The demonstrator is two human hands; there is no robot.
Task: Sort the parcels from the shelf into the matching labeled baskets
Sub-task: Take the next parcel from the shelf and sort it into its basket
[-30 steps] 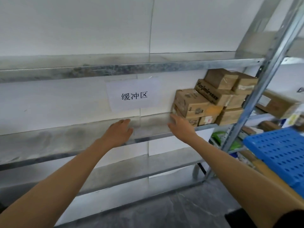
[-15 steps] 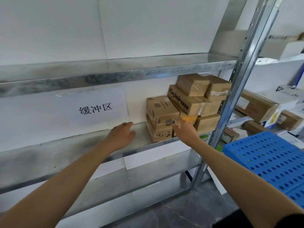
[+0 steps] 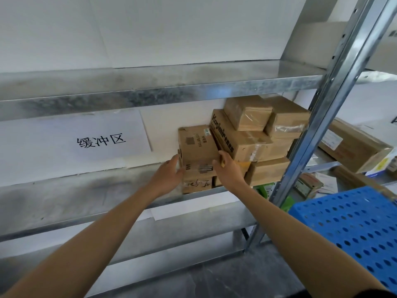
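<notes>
- My left hand (image 3: 169,176) is now pressing flat against the left face of the upper carton (image 3: 196,145), fingers spread and extended; half a second ago it was resting on the bare shelf (image 3: 86,190) well short of the stack, so it has closed the gap.
- The upper carton is sitting between my two palms, stacked on a lower carton (image 3: 197,184) at the left end of the pile, on the middle level of the shelf, below and to the right of the paper sign (image 3: 75,145).
- I am reading its long axis as running front to back, into the shelf; the printed short end is facing me and its top face is tipping toward the wall, so it is pointing away from my grip.
- My right hand (image 3: 227,168) is bracing the carton's right front corner, fingers open and wrapping the edge; it was only touching the front of the stack a moment ago.
- To me that means the reach is finishing and a two-handed clamp is forming, though the carton is not yet lifting.
- Just right of my grip, the Kosimir box (image 3: 238,138) is leaning against this carton, so I am judging that drawing it out could unsettle that neighbour.
- Further right, the blue crate (image 3: 354,229) is waiting; I cannot tell its label.
</notes>
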